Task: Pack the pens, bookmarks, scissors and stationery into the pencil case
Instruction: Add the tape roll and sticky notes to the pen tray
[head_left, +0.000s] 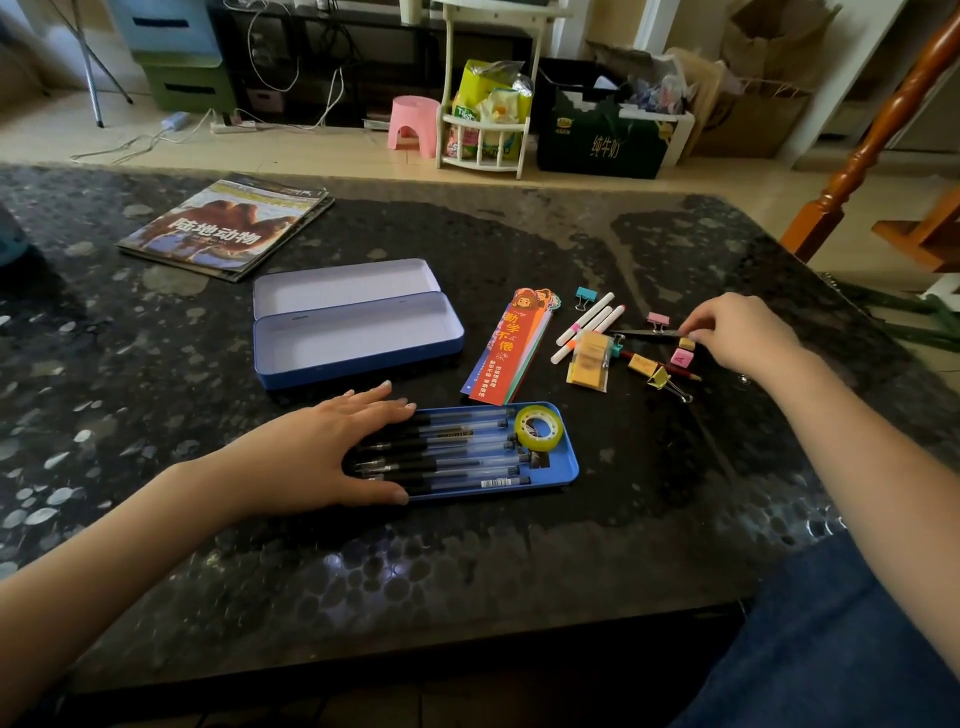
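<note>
An open blue tin pencil case (358, 338) lies empty at mid-table with its lid tipped back. Nearer me, a blue inner tray (569, 457) holds several black pens (457, 457) and a roll of clear tape (538, 428). My left hand (332, 457) rests flat on the tray's left end, over the pens. A stack of bookmarks (506, 348) lies right of the case. Beyond it are three white highlighters (587, 325), sticky notes (589, 361), binder clips (586, 297), erasers (681, 357) and scissors (647, 333). My right hand (737, 332) pinches the scissors' right end.
A stack of magazines (228, 226) lies at the table's far left. Beyond the table's far edge stand a pink stool (413, 124), a white rack (485, 135) and a dark carton (602, 140). A wooden chair (872, 150) is at the right.
</note>
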